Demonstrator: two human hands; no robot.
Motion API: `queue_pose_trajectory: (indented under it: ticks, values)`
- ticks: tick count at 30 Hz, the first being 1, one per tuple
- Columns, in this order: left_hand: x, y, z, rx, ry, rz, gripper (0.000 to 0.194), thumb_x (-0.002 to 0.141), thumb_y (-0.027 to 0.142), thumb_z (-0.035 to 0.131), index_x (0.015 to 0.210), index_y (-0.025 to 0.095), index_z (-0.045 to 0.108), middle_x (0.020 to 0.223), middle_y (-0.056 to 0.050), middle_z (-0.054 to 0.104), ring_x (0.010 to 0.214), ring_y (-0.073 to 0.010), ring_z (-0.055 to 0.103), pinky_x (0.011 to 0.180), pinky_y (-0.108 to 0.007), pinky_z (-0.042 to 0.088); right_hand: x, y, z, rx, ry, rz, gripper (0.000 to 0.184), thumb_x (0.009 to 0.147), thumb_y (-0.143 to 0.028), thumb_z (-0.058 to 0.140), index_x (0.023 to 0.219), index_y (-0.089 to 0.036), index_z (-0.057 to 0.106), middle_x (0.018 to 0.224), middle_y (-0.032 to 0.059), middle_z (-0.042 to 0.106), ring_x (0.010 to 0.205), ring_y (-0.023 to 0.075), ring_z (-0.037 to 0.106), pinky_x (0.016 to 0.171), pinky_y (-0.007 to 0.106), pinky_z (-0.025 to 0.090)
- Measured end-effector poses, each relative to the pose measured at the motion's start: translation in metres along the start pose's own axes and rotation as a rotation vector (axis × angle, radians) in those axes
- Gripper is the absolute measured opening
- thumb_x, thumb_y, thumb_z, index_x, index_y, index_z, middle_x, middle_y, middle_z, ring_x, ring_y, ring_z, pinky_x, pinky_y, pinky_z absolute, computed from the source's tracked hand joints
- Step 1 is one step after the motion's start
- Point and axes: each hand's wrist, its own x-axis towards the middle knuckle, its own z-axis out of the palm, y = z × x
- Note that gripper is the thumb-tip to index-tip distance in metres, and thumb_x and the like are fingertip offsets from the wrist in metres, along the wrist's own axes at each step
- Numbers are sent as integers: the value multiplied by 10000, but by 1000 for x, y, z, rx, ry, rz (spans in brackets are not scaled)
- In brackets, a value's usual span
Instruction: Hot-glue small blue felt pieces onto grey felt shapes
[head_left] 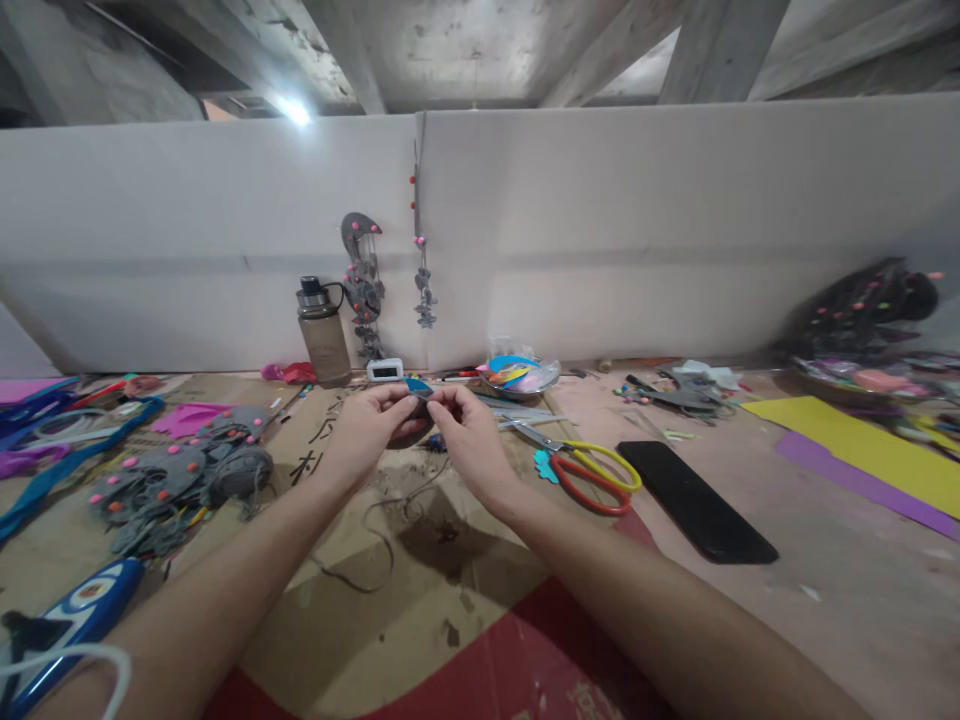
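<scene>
My left hand (371, 422) and my right hand (471, 432) meet above the cardboard, fingertips pinched together. Between them is a small blue felt piece (418, 386), with something dark grey beside it partly covered by my fingers. A grey yarn strand (388, 545) lies in a loose curve on the cardboard sheet (337, 640) below; whether it joins the held piece I cannot tell. To the right of my right hand lie scissors (592, 485) with red and yellow handles, beside a small turquoise cutout (546, 466).
A black phone (694, 500) lies to the right, near yellow sheet material (862, 435). Grey felt pieces with pink balls (176, 470) and a blue tool (75, 625) sit at left. A bottle (324, 335), white timer (385, 370) and filled dish (521, 375) stand near the white partition (637, 200).
</scene>
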Motion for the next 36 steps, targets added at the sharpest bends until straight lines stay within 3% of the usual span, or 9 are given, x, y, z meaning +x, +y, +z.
queue_pose_trajectory:
  ticks: [3, 9, 15, 17, 20, 25, 28, 32, 36]
  values:
    - [2, -5, 1, -51, -18, -40, 273, 643, 303, 754, 866, 151, 713, 872, -48, 702, 743, -125, 648, 781, -268, 534, 2, 8, -1, -43, 6, -2, 83, 804, -268, 507, 796, -195, 547, 752, -16, 547, 700, 124, 489, 669, 251, 400]
    - [9, -18, -4, -140, 114, -105, 221, 602, 259, 781, 742, 111, 695, 771, -55, 690, 704, -124, 643, 715, -246, 548, -1, 16, 0, -230, -70, -67, 98, 831, -241, 483, 831, -196, 570, 810, 10, 592, 760, 144, 518, 716, 271, 392]
    - [26, -37, -28, -127, 209, -141, 153, 616, 209, 751, 674, 102, 657, 661, -28, 648, 566, -86, 597, 583, -197, 543, 10, -9, -21, -544, -471, -323, 316, 897, -349, 447, 649, -192, 565, 653, 11, 551, 635, 134, 451, 641, 267, 327]
    - [29, -38, -35, -98, 262, -145, 135, 630, 197, 732, 671, 102, 646, 651, -25, 636, 552, -82, 588, 576, -207, 550, 18, -18, -36, -636, -380, -334, 373, 902, -395, 438, 615, -190, 561, 630, 21, 548, 612, 135, 439, 626, 271, 317]
    - [30, -35, -38, -56, 309, -135, 149, 636, 217, 723, 695, 112, 637, 688, -38, 646, 574, -95, 601, 556, -214, 550, 26, -16, -60, -800, -185, -146, 396, 829, -461, 548, 539, -191, 538, 560, 38, 532, 575, 146, 460, 612, 282, 332]
    - [27, -29, -32, -65, 318, -53, 147, 644, 248, 724, 701, 142, 639, 716, -23, 644, 631, -104, 615, 614, -240, 567, 21, 22, -75, -938, -366, 231, 470, 580, -404, 764, 362, -222, 391, 406, 4, 409, 556, 181, 517, 572, 305, 359]
    - [26, -32, -30, -56, 274, -55, 153, 660, 266, 720, 737, 147, 662, 779, -38, 666, 683, -116, 632, 639, -249, 571, 16, 41, -72, -865, -345, 279, 356, 544, -237, 756, 392, -219, 435, 456, 16, 475, 602, 190, 554, 581, 307, 365]
    - [25, -42, -31, -40, 242, -90, 226, 639, 308, 745, 730, 120, 661, 755, -49, 656, 653, -112, 619, 621, -251, 576, 21, 47, -72, -799, -319, 329, 225, 567, -195, 707, 451, -212, 515, 493, 39, 526, 588, 218, 564, 551, 318, 385]
    - [25, -49, -31, -20, 247, -110, 263, 625, 335, 753, 694, 108, 639, 707, -34, 624, 608, -93, 586, 598, -243, 575, 29, 42, -69, -562, -121, 360, 72, 643, -214, 637, 693, -186, 593, 649, 53, 594, 592, 205, 569, 527, 330, 441]
